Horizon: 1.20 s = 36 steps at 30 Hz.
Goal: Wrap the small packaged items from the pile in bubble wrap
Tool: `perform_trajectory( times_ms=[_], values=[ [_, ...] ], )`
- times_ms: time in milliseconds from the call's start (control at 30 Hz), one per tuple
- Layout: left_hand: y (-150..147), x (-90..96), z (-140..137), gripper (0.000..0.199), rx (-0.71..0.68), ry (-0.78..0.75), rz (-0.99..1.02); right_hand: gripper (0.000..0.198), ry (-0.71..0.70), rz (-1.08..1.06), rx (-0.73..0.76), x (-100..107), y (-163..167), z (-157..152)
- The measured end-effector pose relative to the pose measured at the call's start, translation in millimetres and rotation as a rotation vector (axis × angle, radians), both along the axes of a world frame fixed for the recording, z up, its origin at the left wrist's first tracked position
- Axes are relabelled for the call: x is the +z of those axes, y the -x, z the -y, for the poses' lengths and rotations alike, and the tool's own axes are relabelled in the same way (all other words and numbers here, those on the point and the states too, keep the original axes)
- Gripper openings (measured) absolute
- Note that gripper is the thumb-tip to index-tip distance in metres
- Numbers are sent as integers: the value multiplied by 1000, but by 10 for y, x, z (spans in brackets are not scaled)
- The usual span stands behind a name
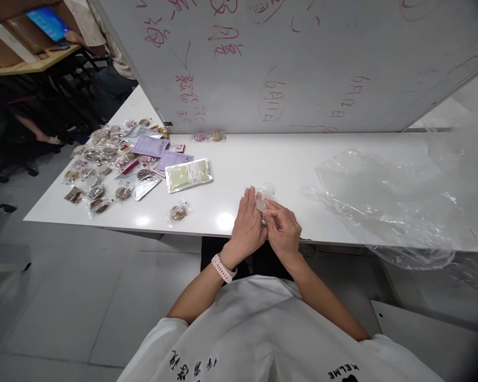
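Note:
At the table's near edge, a small crumpled piece of clear plastic [266,190] lies under and between my hands; its exact kind is hard to make out. My left hand [247,223] rests flat beside it, fingers stretched out together, a pale pink band on the wrist. The bent fingers of my right hand [283,227] pinch the plastic, close against the left. Off to the left lie a wrapped round brown piece [178,212] and a pale green packet [189,175].
Many small wrapped pieces [97,191] pile up on the white table's left end with lilac packets [150,146]. A large clear plastic bag [382,196] spreads over the right side, hanging past the edge. A whiteboard [302,69] stands behind. Another person [115,58] sits back left.

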<state>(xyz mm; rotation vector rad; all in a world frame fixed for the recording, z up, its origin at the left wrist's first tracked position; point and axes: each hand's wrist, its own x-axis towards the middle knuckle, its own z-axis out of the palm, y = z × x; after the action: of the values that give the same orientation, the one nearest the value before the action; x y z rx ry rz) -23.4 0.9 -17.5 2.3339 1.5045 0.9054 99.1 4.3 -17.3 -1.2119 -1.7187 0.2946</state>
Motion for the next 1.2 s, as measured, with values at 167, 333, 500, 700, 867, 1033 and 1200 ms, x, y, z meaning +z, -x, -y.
perform_trajectory(
  times_ms=[167,333,500,700,867,1033,1200],
  values=[
    [34,41,32,76,3,15,192,27,27,193,122,9,-110,43],
    [250,59,-34,63,-177,-15,-48,43,55,287,266,25,-271,105],
    [419,206,-155,67,-274,-132,-436,49,2,312,299,39,-346,17],
    [384,321,-222,59,-276,-132,-552,49,-116,375,282,44,-369,-115],
    [381,283,-368,41,-212,-40,-414,39,-75,374,315,94,-396,-223],
    [248,406,-417,13,-105,125,101,37,95,46,333,467,-508,-387],
    [-216,742,-255,42,-174,479,1076,80,334,-433,506,908,-765,-394]
  ],
)
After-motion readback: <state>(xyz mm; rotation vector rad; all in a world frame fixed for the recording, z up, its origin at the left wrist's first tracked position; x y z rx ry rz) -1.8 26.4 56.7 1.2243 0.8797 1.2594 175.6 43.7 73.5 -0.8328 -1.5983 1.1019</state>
